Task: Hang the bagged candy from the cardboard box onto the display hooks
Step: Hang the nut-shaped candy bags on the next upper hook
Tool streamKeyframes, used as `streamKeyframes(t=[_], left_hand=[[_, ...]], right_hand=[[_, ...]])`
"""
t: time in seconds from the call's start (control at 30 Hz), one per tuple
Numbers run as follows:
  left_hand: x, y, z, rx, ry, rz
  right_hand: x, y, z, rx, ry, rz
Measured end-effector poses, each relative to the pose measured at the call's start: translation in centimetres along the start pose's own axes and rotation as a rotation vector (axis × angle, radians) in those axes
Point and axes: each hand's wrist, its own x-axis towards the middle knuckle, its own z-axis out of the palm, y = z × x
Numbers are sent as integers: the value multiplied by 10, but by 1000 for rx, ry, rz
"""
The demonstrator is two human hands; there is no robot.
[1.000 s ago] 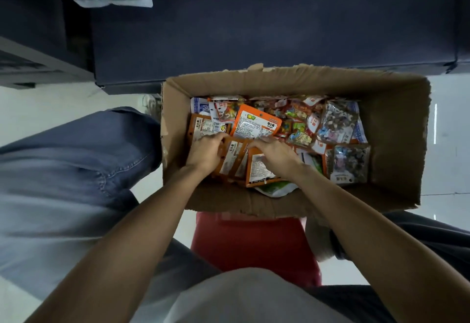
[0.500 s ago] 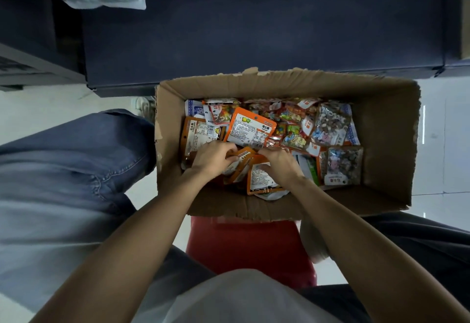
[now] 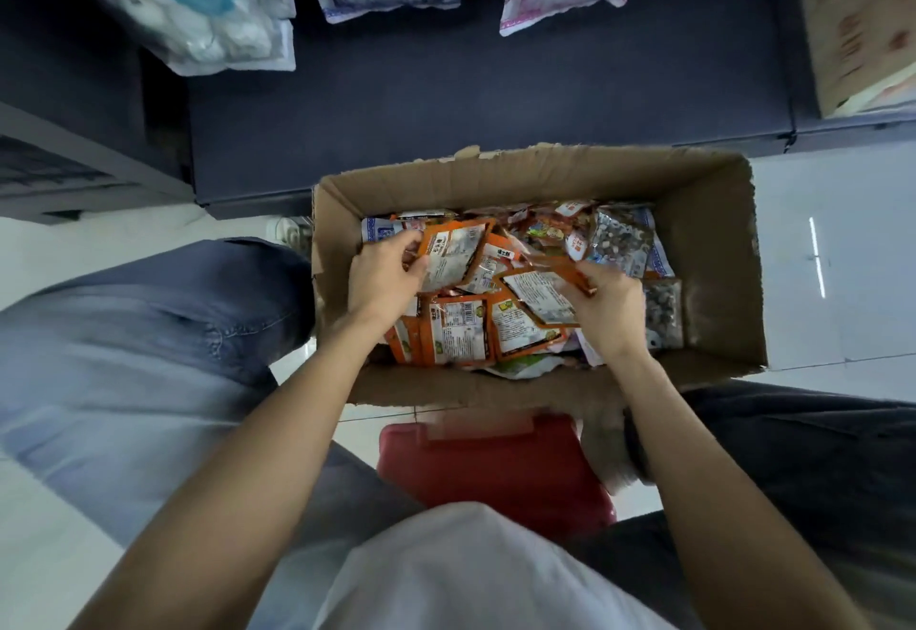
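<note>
Candy bags [image 3: 458,332] in box [image 3: 714,252] before shelf [image 3: 471,99]

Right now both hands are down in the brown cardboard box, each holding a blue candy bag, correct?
Not quite. The head view shows the left hand and the right hand in the brown cardboard box, but each holds an orange packet, not a blue one: the left an orange candy bag, the right another orange candy bag.
</note>
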Motion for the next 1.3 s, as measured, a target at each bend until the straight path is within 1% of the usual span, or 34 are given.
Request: streamKeyframes(t=[0.13, 0.2, 0.3, 0.4, 0.47, 0.57, 0.7, 0.8, 0.87, 0.93, 1.0, 1.07, 1.17, 1.23, 1.3], left_hand=[[-13, 17, -11, -124, 88, -29], [-19, 27, -11, -205, 91, -68], [-32, 44, -11, -352, 85, -97], [-45, 68, -11, -521, 81, -92], [-49, 84, -14, -657, 102, -103], [-46, 93, -22, -804, 101, -169], [-43, 89, -33, -913, 68, -269], [-43, 90, -40, -956, 55, -282], [-43, 92, -42, -998, 48, -265], [-45, 100, -44, -1042, 22, -228], [-47, 110, -45, -969, 7, -153], [-45, 115, -48, -878, 15, -90], [-38, 116, -60, -689, -11, 17], [-38, 111, -69, -559, 12, 116], [-41, 101, -76, -453, 69, 181]], right_hand=[[-10, -14, -26, 81, 107, -38], [-16, -23, -32, 86, 160, -57], [-23, -41, -31, 128, 247, -29], [-26, -59, -23, 156, 274, -60], [-29, -73, -16, 182, 252, -126], [-31, -86, -8, 191, 187, -239], [-25, -89, -20, 223, 65, -282], [-26, -94, -33, 244, -42, -343], [-28, -96, -32, 136, -70, -404], [-29, -95, -25, -47, -21, -403], [-29, -91, -21, -104, 78, -366], [-28, -90, -23, -47, 145, -334], [-23, -89, -32, 68, 197, -227], [-21, -88, -42, 166, 175, -153], [-18, -88, -56, 315, 79, -108]])
